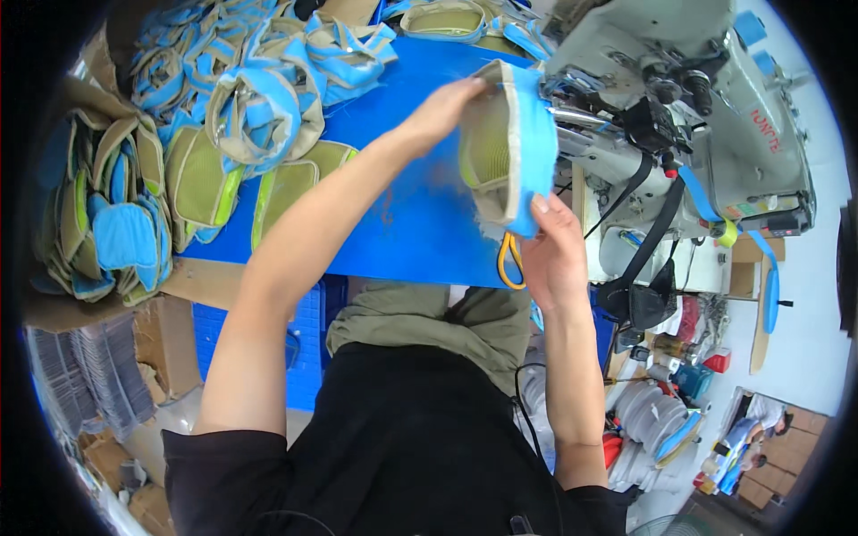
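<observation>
A fabric pouch piece (529,147) is held up between my hands beside the sewing machine, with a wide light-blue band, beige edging and an olive-green mesh panel. My left hand (451,109) grips its upper far edge, fingertips partly hidden by the cloth. My right hand (556,255) pinches the lower end of the blue band, thumb on the near side. A yellow loop handle (510,261), which looks like part of a pair of scissors, shows beside my right palm. I cannot tell whether my hand touches it.
The sewing machine (617,147) stands at the right of the blue tabletop (402,228). Blue-and-beige fabric rings (259,112) pile up at the back left, with mesh panels (204,179) before them. A cardboard box (210,279) of pouch pieces stands left. Another person (746,438) is far right.
</observation>
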Demonstrator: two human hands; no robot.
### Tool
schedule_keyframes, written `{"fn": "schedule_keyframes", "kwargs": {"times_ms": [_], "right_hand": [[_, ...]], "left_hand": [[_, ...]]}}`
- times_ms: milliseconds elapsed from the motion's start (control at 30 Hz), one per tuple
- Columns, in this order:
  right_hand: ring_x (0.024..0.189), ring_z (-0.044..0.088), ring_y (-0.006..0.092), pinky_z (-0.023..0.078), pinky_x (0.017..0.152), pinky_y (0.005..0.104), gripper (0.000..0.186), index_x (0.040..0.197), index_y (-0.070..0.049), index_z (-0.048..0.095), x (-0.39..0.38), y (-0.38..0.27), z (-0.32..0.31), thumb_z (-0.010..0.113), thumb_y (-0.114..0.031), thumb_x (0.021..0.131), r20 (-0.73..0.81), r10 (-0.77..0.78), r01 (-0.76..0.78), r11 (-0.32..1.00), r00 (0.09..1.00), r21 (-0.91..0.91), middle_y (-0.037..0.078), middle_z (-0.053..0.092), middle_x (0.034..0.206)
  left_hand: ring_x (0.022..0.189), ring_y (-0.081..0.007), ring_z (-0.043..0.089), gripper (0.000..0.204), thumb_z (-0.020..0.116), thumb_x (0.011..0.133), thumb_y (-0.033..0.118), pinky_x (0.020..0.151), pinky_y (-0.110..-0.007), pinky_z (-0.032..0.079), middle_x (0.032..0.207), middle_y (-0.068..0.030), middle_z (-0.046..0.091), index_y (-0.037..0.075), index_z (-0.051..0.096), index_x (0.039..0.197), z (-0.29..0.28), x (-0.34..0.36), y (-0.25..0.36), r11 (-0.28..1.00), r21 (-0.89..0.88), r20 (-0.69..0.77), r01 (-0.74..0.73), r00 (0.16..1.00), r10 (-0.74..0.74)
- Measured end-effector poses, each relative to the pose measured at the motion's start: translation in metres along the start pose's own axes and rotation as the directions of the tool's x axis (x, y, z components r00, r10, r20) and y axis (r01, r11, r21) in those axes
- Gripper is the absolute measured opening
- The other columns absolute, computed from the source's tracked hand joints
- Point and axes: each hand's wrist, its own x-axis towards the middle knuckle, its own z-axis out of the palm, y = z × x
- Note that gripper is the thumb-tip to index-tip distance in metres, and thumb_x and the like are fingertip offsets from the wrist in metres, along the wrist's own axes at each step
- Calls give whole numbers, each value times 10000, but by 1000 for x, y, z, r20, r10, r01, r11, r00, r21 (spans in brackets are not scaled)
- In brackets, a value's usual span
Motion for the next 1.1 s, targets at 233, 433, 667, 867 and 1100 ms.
{"fn": "schedule_keyframes", "kwargs": {"times_ms": [233,433,667,867,1100], "right_hand": [[1104,640,160,446,990,360,328,1217,-27,705,-4,7,-5,612,-286,1039,-42,-150,154,980,988,122,78,737,1173],[1016,649,209,459,930,318,332,1140,-11,700,-17,21,-4,570,-309,1069,0,-87,87,993,996,80,105,726,1031],[832,617,31,488,746,227,255,1096,10,757,-30,10,15,648,-218,1059,-62,-115,115,993,991,2,19,754,961],[590,534,59,404,537,285,259,871,2,733,-29,-9,32,703,-216,1008,5,-228,222,942,974,-250,45,676,691],[607,609,151,447,556,317,261,803,-20,712,-6,-13,10,775,-240,928,-1,-517,477,790,856,-384,105,632,672]], "left_hand": [[1380,-383,513,349,526,1003,254,1218,-565,285,1230,-243,684,51,693,1232,-25,-62,39,141,957,173,-253,890,423],[1362,-357,552,215,590,969,248,1229,-684,192,996,-162,738,105,751,984,-21,-148,71,95,841,532,-532,846,25],[1196,-295,642,484,825,758,138,1040,-469,475,1265,-91,677,141,693,1224,15,-118,119,108,835,409,-540,740,534],[1041,-319,702,389,815,659,76,827,-385,565,1037,-99,727,97,775,1045,36,-44,117,-89,695,571,-713,473,670],[898,-231,723,285,816,771,41,837,-336,558,958,-124,749,-33,739,1034,32,-55,106,391,615,248,-684,639,728]]}}
